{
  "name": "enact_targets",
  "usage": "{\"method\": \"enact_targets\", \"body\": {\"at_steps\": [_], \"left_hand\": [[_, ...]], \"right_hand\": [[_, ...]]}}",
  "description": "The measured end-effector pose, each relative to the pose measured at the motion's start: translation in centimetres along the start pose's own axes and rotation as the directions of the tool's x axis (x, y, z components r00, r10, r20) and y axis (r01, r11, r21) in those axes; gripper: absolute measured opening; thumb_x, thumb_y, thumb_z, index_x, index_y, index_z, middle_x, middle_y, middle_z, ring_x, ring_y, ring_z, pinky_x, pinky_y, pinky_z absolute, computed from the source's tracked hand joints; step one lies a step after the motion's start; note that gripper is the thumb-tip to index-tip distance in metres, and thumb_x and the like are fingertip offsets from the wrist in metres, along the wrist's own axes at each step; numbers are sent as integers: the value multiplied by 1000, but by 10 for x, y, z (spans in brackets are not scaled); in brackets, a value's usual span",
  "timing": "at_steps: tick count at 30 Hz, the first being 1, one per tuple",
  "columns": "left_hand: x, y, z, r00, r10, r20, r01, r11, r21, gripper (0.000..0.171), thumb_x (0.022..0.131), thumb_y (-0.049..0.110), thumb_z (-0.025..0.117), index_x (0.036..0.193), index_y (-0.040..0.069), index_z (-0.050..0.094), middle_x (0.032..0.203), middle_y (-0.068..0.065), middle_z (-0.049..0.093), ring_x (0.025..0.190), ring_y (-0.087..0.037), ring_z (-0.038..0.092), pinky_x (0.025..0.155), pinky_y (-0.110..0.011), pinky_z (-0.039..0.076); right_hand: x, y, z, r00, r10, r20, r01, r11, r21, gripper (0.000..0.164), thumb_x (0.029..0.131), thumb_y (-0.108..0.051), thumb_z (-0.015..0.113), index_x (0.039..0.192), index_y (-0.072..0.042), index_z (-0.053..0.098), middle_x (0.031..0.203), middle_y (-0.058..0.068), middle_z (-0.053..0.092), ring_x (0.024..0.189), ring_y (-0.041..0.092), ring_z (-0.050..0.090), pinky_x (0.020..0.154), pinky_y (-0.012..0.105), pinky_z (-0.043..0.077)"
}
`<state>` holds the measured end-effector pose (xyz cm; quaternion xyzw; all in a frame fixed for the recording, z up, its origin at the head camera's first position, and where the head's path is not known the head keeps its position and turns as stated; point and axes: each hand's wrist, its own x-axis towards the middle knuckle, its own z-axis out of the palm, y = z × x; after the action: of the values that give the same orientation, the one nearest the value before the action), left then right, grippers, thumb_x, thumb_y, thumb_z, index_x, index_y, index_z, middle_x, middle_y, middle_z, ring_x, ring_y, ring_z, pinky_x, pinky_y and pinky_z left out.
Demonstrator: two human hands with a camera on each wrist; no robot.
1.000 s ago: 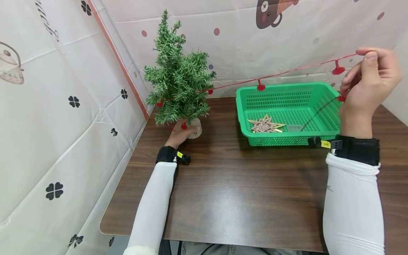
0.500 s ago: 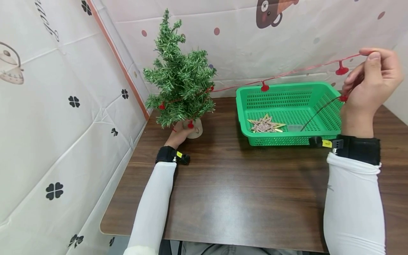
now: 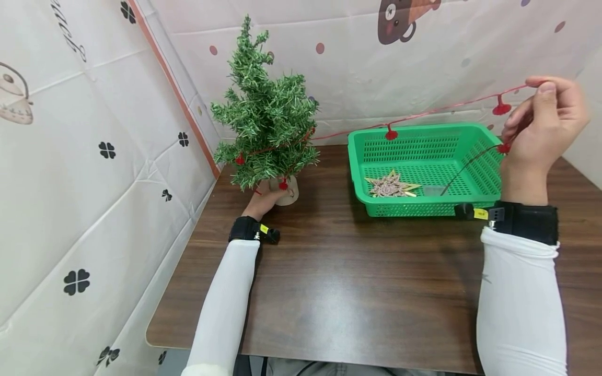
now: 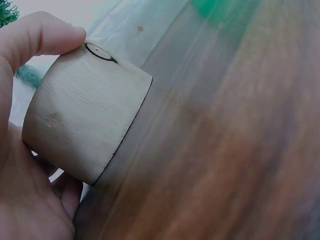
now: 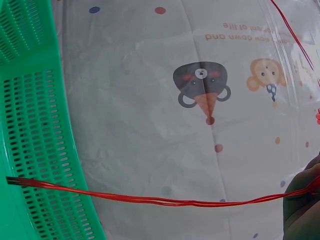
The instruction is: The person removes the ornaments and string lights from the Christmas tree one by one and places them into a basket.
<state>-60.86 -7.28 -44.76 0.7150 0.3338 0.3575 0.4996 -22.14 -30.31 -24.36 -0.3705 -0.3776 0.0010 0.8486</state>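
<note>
A small green Christmas tree [image 3: 263, 115] stands at the table's back left. My left hand [image 3: 264, 202] grips its pale round base [image 3: 292, 197]; the left wrist view shows thumb and fingers around this beige base [image 4: 90, 110]. Red string lights [image 3: 391, 134] with little red pendants wrap the lower branches and stretch rightward above a green basket. Raised at the right, my right hand [image 3: 547, 122] pinches the strand between thumb and forefinger. A dark red cord [image 5: 195, 203] runs from this hand down into the basket. Parts of the strand behind the branches are hidden.
The green basket [image 3: 437, 209] sits at the back of the brown table [image 3: 357, 282]. Inside lie a glittery star ornament [image 3: 390, 186] and a small clear piece [image 3: 433, 190]. Patterned sheets [image 3: 423, 62] hang behind and at the left.
The tree and its base have turned slightly, with the lower front pendants shifting right. My right hand has stayed nearly in place, still pinching the taut strand.
</note>
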Motion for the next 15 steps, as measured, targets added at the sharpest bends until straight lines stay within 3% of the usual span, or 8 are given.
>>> {"method": "enact_targets", "body": {"at_steps": [7, 15], "left_hand": [[0, -1, -1, 1000, -28, 12, 28, 1000, 7, 75, 95, 23, 72, 158, 31, 31, 164, 5, 30, 154, -17, 24, 125, -45, 26], [0, 0, -3, 998, -47, 41, 46, 999, 15, 79, 97, 19, 68, 162, 26, 24, 168, 0, 25, 156, -22, 21, 127, -46, 20]], "right_hand": [[0, 0, -1, 999, 33, -9, -33, 999, 18, 21, 103, -11, 59, 105, 5, 73, 57, 6, 58, 45, 15, 48, 47, 16, 42], [-1, -4, 3, 997, 67, -30, -66, 996, 54, 21, 102, -11, 61, 105, 7, 72, 57, 9, 58, 45, 16, 48, 47, 16, 42]]}}
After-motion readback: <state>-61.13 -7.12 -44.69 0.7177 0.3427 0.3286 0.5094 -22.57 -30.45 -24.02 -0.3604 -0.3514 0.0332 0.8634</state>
